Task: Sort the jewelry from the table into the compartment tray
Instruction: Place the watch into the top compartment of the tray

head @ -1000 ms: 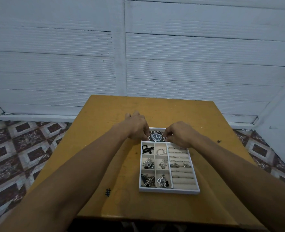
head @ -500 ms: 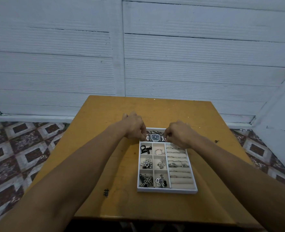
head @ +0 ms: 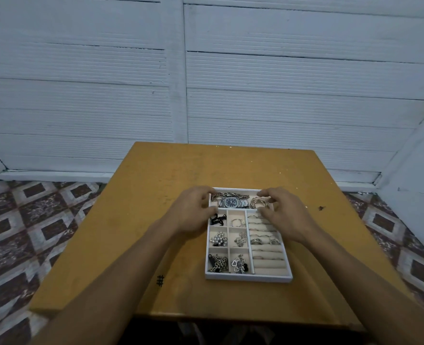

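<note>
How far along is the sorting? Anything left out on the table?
Nearly done, it seems. Done: the tray's small compartments hold pieces, rings sit in the rolls, and the watch, chains and bangles lie in the far compartment. In hand: left hand at the tray's far left corner, right hand over the bangles, grip unclear. Left: no loose jewelry visible on the table.

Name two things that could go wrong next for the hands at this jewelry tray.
The right hand hangs over the ring rolls; pulling back, it might knock rings loose. The far compartment is crowded with chains, a watch and bangles; a finger of the left hand could snag one and drag it out.
</note>
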The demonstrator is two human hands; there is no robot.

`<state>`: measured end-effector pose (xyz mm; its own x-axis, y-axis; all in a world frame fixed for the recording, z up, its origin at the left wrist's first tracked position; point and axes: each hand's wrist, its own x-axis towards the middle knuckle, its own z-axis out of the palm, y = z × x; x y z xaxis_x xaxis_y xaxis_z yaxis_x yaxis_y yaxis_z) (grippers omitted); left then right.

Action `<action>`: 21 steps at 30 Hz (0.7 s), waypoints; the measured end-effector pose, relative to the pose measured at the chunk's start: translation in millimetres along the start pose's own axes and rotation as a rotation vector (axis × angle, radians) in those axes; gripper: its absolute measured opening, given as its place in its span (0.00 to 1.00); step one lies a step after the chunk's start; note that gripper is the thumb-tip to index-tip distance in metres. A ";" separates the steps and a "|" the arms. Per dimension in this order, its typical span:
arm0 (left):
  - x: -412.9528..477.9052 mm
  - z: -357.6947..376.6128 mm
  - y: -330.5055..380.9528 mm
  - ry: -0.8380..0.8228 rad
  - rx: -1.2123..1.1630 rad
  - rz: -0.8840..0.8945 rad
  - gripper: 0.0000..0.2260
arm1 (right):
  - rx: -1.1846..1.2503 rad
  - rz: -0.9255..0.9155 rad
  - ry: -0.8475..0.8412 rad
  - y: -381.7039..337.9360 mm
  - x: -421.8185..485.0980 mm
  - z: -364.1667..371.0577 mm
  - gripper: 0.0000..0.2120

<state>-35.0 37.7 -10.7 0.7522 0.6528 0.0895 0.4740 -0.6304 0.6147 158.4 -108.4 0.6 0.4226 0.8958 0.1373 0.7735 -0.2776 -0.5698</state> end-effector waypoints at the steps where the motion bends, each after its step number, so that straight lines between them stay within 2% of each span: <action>1: -10.0 5.3 1.1 0.016 -0.070 -0.028 0.21 | 0.021 0.022 0.030 1.4 -8.1 2.8 0.17; 5: -43.4 21.6 9.5 0.107 -0.059 -0.040 0.22 | 0.114 0.125 0.121 5.1 -36.8 10.9 0.19; 8: -61.6 29.4 12.3 0.168 -0.019 -0.032 0.18 | 0.205 0.186 0.117 7.7 -55.5 14.1 0.18; 11: -73.8 40.2 7.2 0.184 0.043 -0.060 0.20 | 0.320 0.234 0.071 7.6 -74.6 15.2 0.18; 13: -81.8 46.0 7.1 0.182 0.066 -0.078 0.22 | 0.321 0.244 0.060 10.4 -84.9 17.1 0.19; 16: -91.1 51.5 11.8 0.227 0.060 -0.082 0.19 | 0.280 0.271 0.069 13.7 -97.2 18.7 0.19; 21: -99.2 54.7 16.1 0.232 0.054 -0.094 0.19 | 0.270 0.282 0.093 10.8 -109.5 20.1 0.18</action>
<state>-77.0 -60.2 -52.5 0.5814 0.7847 0.2149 0.5657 -0.5798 0.5864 111.0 -202.6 -36.9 0.6510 0.7590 0.0107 0.4746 -0.3960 -0.7861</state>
